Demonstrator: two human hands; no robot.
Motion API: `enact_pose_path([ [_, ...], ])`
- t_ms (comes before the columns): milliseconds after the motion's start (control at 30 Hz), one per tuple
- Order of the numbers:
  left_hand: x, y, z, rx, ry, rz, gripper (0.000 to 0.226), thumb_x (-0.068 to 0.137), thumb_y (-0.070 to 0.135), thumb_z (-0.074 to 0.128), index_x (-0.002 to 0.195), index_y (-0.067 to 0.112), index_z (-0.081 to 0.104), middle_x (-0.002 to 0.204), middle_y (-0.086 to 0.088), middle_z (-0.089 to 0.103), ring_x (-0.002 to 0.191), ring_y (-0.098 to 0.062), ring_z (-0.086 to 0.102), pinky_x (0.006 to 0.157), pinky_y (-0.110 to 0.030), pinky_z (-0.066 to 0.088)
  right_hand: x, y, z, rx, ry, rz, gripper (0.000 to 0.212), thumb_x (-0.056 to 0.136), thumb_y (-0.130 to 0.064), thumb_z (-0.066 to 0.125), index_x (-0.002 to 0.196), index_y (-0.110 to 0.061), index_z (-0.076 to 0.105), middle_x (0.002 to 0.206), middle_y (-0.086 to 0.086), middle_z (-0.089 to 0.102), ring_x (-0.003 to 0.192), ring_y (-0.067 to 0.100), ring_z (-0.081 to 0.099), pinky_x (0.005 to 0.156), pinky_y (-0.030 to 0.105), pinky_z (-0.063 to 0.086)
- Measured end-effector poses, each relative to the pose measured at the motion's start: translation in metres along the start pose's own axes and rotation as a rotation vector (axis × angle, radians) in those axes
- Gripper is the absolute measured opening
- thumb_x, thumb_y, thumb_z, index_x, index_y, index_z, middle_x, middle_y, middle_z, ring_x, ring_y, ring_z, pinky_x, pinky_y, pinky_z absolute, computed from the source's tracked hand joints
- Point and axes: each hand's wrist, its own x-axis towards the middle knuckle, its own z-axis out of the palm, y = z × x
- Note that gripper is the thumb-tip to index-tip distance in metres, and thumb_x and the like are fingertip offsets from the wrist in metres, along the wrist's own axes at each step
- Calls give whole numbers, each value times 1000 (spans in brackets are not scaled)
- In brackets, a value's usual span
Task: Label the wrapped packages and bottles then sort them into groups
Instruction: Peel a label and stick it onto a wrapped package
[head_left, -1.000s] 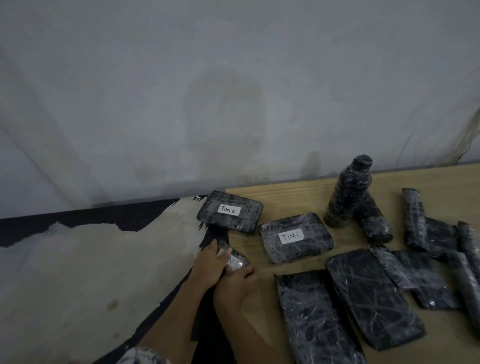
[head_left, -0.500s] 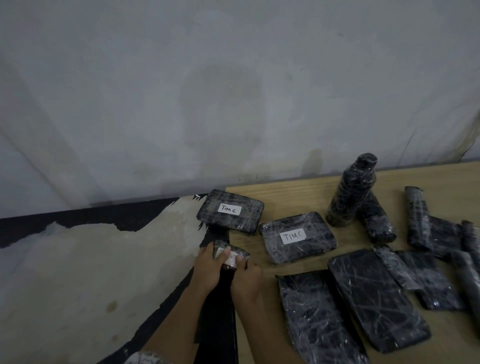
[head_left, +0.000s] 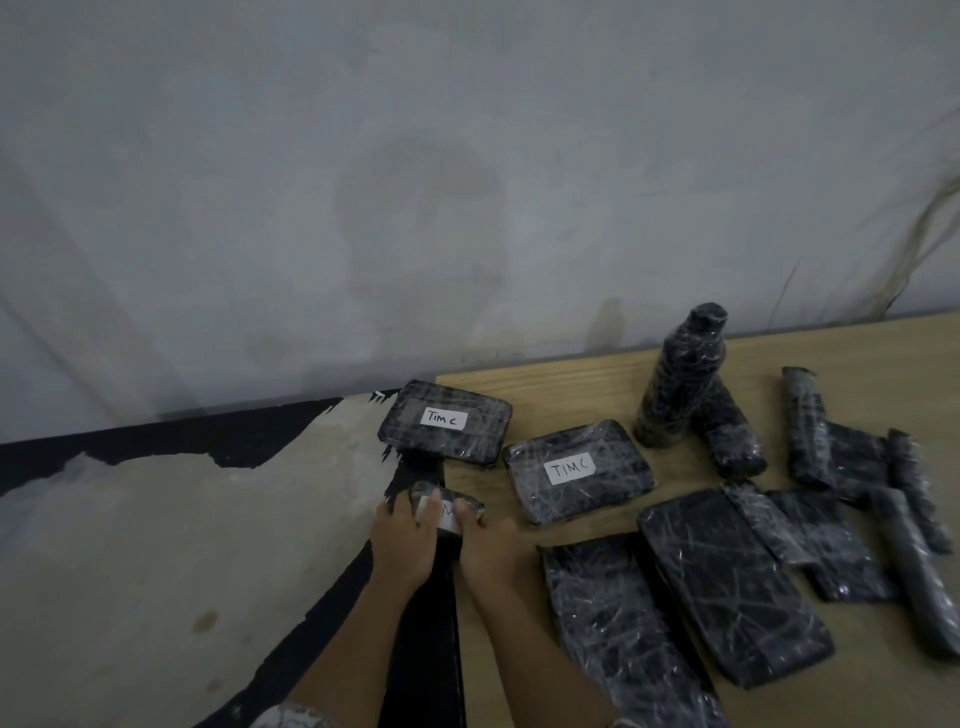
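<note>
Two labels on, a third in hand. Wooden tabletop (head_left: 857, 353) carries everything, and the work is at its left edge.

Biggest items: left flat package (head_left: 618, 639) and right flat package (head_left: 727, 582), nearest the person, no label visible.

Behind them, far labelled package (head_left: 483, 436) and near labelled package (head_left: 613, 499), side by side, each with a white "TIMC" sticker face up. Looks like the start of a group.

Upright wrapped bottle (head_left: 680, 379) and scattered wrapped rolls (head_left: 802, 426) to the right, unlabelled as far as I can see.

Small wrapped package (head_left: 470, 506) straddles the tabletop's left edge, just in front of the far labelled package. Both hands hold it: left hand (head_left: 402, 540) has fingers curled over the top, right hand (head_left: 491, 540) pinches the right end.

White label (head_left: 445, 517) is on its top face, partly under the left fingers, writing unreadable.

My read: label is being pressed down. To do it well:
- brace with the right hand
- rub from the label's middle out to the corners, since the wrinkled, slick film will likely lift the edges
- keep the package over the tabletop
- then park it beside the TIMC pair
</note>
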Motion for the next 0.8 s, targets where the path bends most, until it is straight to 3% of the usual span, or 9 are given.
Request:
enact_pose_path([
  [100, 6, -6, 3, -43, -34, -19, 65, 83, 68, 44, 101, 8, 64, 103, -13, 62, 94, -26, 57, 89, -44, 48, 8, 2, 0, 51, 27, 45, 33, 93, -30, 58, 87, 3, 61, 93, 17, 63, 98, 29, 62, 66, 27, 44],
  [167, 17, -22, 12, -75, -9, -46, 86, 63, 91, 35, 87, 15, 66, 89, -8, 66, 83, -23, 63, 81, -44, 53, 11, 4, 0, -4, 33, 54, 27, 93, -26, 57, 82, -2, 61, 101, 18, 64, 100, 30, 61, 73, 26, 42],
  [267, 22, -30, 21, -60, 31, -124, 92, 55, 97, 29, 87, 19, 65, 89, -5, 66, 84, -23, 63, 81, -45, 53, 13, 12, 1, -87, -9, -24, 24, 94, -13, 54, 105, 1, 69, 107, 17, 68, 95, 25, 63, 69, 22, 38],
  [400, 2, -1, 2, -33, -4, -155, 78, 74, 81, 37, 98, 12, 64, 96, -10, 64, 92, -27, 60, 86, -44, 50, 11, 20, -4, -74, -82, -119, 27, 90, -1, 54, 113, -3, 67, 108, 14, 69, 89, 13, 57, 73, 18, 39],
  [467, -1, 10, -4, -18, -17, -161, 67, 86, 66, 39, 92, 5, 64, 94, -14, 65, 87, -27, 60, 84, -40, 50, 9, 24, -3, -50, -62, -125, 30, 86, 3, 56, 114, -3, 67, 107, 13, 70, 91, 12, 58, 75, 18, 42],
  [600, 0, 17, -6, -116, -47, -232, 57, 94, 52, 39, 79, 2, 61, 92, -17, 67, 80, -27, 60, 76, -35, 50, 1, 27, 4, 103, 84, 52, 25, 85, 0, 59, 108, -1, 69, 106, 13, 69, 92, 17, 62, 73, 23, 45],
  [667, 0, 20, -5, -178, -53, -280, 53, 96, 48, 39, 87, 1, 62, 99, -19, 65, 82, -26, 56, 74, -32, 45, -5, 28, 4, 53, 149, 92, 24, 88, -6, 58, 111, -3, 66, 111, 13, 65, 101, 24, 62, 79, 27, 46],
  [800, -3, 25, -3, -231, -37, -310, 50, 99, 37, 40, 113, -7, 59, 117, -24, 59, 102, -31, 56, 85, -33, 43, -13, 31, -2, -6, 219, 117, 26, 90, -5, 55, 115, 2, 62, 114, 18, 65, 107, 30, 60, 86, 31, 47],
])
